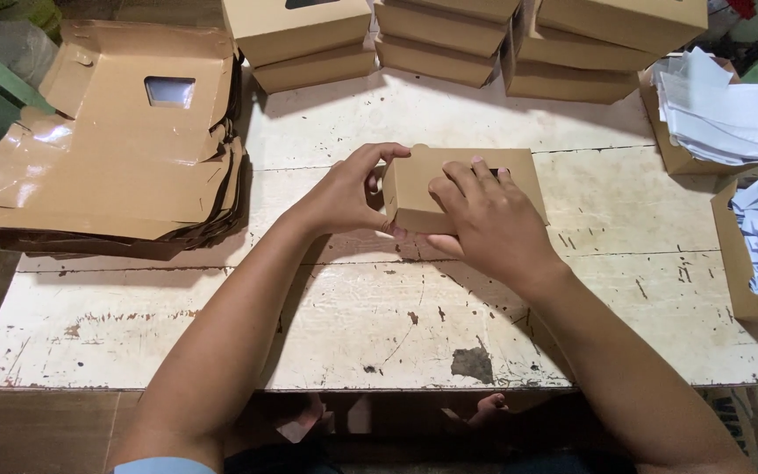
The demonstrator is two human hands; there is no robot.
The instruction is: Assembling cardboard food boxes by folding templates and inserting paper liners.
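While a small brown cardboard box sits in the middle of the worn white bench, it is held from both sides. The left hand is pinched on the box's left end, thumb and fingers closed on the edge there. The right hand is laid over the lid and near wall, its fingers spread and pressed down, so the window cut in the lid is largely covered.

The box is judged light and thin-walled: stiff along its folds and corners, but easily dented on the flat panels and around the window. It is best gripped at the corners and folded edges, with little squeeze.

A stack of flat, unfolded boxes is piled on the left. Finished boxes are stacked at the far edge. White paper slips are heaped in open cartons on the right.
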